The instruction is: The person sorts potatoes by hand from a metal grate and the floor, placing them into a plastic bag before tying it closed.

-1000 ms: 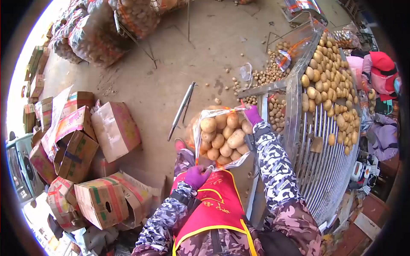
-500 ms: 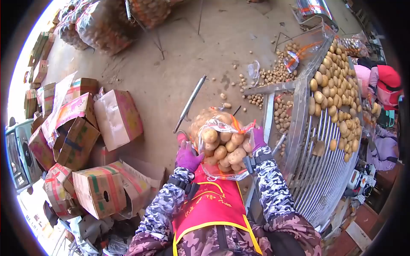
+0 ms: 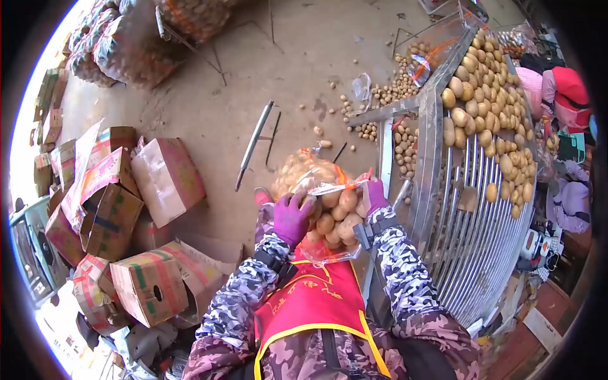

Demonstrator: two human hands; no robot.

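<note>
A clear plastic bag [image 3: 342,239] full of potatoes stands upright in front of my red apron [image 3: 307,294], its orange-printed rim folded across the top. My right hand [image 3: 375,195], in a purple glove, pinches the rim at the bag's right side. On the left, my left hand [image 3: 292,218], gloved the same way, curls its fingers over the bag's edge against the uppermost potatoes. Its fingertips are partly hidden. Behind this bag, and touching it, is a netted bag of potatoes [image 3: 297,170].
To my right a slatted metal sorting table [image 3: 465,247] carries a heap of potatoes [image 3: 487,101]. Small potatoes [image 3: 396,88] lie on the floor beyond. Cardboard boxes [image 3: 149,285] crowd the left. A metal bar [image 3: 254,145] lies ahead. Another person [image 3: 570,206] is at far right.
My left hand has moved up and right from the bag's side onto its rim, fingers now curled. The rim has been drawn flatter over the potatoes. My right hand keeps its grip.
</note>
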